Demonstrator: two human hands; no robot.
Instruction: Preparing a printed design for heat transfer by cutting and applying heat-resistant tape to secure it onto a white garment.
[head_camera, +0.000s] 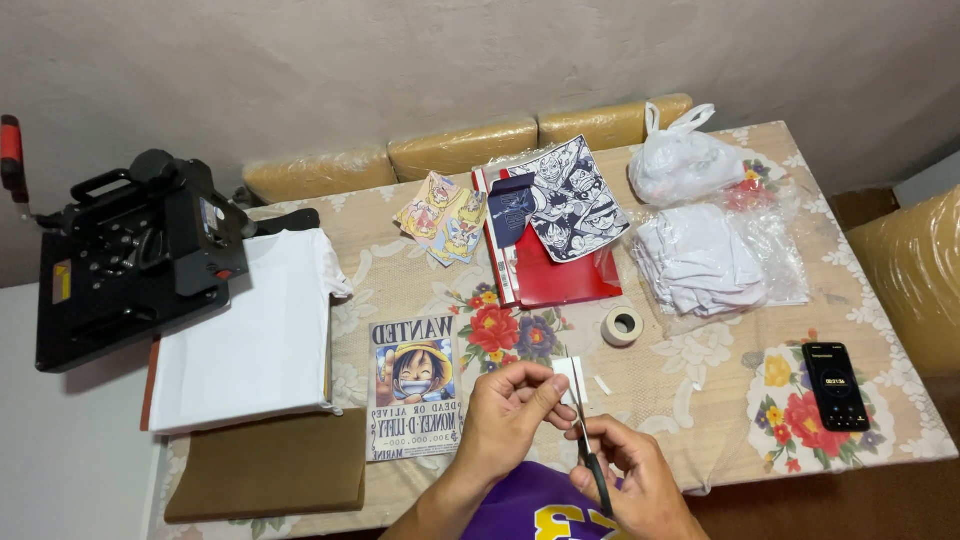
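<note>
Behind the left hand (507, 412), half-hidden white tape strip (571, 380); scissors (590, 455) partly covered.

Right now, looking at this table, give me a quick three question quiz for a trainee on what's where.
1. True or false: the right hand holds black-handled scissors.
2. Which thing lies nearest the tape roll? A: the phone. B: the red folder. C: the heat press.
3. Fill in: the left hand pinches a small strip of white ____.

Key: 1 true. 2 B. 3 tape; it looks like tape, though the strip is small, and the scissors' blades meet it.
</note>
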